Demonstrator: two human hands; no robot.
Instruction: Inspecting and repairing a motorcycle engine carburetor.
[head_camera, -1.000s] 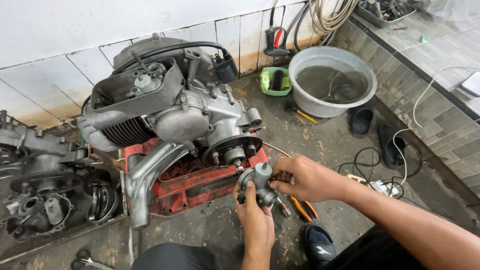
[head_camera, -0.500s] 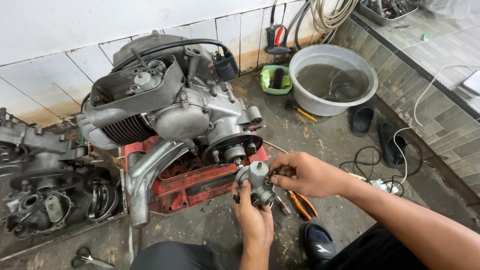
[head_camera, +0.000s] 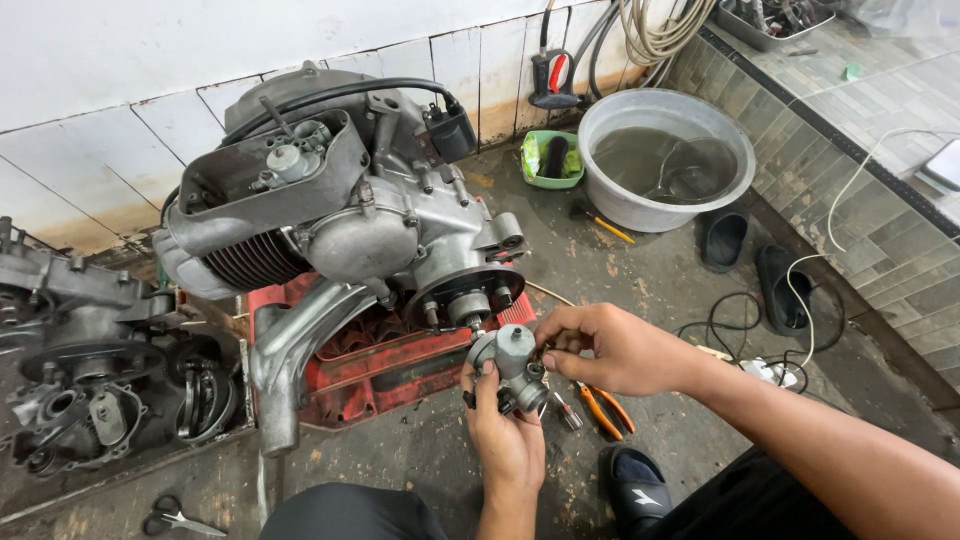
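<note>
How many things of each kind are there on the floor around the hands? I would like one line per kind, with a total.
Engines: 2, the big one and a dark one
Carburetor in both hands: 1
Basins: 1
Green trays: 1
Loose sandals: 2
Orange-handled pliers: 1
Scissors: 1
Total: 9

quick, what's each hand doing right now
Left hand: closed around the small grey metal carburetor, holding it from below.
Right hand: fingers pinched at the carburetor's right side; what they grip cannot be told.
</note>
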